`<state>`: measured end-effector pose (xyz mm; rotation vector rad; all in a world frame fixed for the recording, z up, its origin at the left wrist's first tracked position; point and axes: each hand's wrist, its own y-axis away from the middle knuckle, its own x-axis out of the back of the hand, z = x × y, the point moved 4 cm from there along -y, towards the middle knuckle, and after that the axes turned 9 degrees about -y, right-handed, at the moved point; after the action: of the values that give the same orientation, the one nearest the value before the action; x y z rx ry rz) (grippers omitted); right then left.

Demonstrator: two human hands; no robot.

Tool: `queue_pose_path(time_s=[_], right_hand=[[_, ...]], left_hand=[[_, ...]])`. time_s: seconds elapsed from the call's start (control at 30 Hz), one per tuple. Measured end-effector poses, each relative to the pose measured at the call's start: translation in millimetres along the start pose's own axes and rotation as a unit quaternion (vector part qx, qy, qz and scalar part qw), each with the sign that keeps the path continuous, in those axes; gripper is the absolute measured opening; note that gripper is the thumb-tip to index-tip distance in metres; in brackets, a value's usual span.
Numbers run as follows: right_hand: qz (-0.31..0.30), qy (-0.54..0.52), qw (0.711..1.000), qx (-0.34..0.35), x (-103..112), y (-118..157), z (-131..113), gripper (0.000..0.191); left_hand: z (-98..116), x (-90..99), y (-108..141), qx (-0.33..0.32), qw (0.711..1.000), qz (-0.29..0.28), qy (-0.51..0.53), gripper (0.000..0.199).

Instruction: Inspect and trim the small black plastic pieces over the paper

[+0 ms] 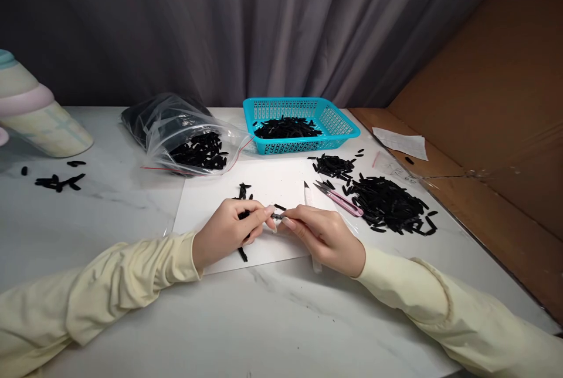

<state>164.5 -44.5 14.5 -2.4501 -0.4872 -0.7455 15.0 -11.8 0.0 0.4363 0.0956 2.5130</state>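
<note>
Between my fingertips, over a white sheet (272, 181), is a small slim black piece (277, 216). My left hand (235, 225) pinches one end of it and my right hand (325, 234) pinches the other. Several more black pieces (243, 191) lie beside and partly under my left hand. Just beyond the fingertips rests one loose black piece (280, 206). A white-handled craft knife (307, 193) lies partly under my right hand, its dark tip pointing away. Pink thread snips (343, 201) lie to the right of it.
A large heap of black pieces (387, 205) and a smaller heap (333, 165) are on the right. At the back stand a blue basket (341, 144) and an open clear bag (158, 152), both holding black pieces. A pastel tumbler (48, 122) stands far left, near scattered pieces (59, 183).
</note>
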Motion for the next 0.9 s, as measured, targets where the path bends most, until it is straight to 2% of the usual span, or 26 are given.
queue_pose_path(time_s=[0.27, 0.43, 0.63, 0.9], right_hand=[[-0.016, -0.083, 0.994, -0.067, 0.2, -2.1, 1.1, 0.019], [-0.019, -0.110, 0.988, -0.103, -1.0, -2.2, 2.5, 0.021], [-0.015, -0.159, 0.980, -0.116, -3.1, -0.7, 7.6, 0.025], [-0.015, -0.158, 0.979, -0.124, 1.1, -2.3, 4.8, 0.022]], left_hand=[[0.6, 0.2, -0.6, -0.002, 1.000, -0.003, -0.006, 0.032], [2.2, 0.0, -0.7, -0.030, 0.999, -0.001, -0.034, 0.026], [-0.4, -0.2, 0.9, -0.049, 0.998, -0.032, -0.027, 0.020], [0.2, -1.0, 0.1, -0.052, 0.997, -0.053, -0.015, 0.018]])
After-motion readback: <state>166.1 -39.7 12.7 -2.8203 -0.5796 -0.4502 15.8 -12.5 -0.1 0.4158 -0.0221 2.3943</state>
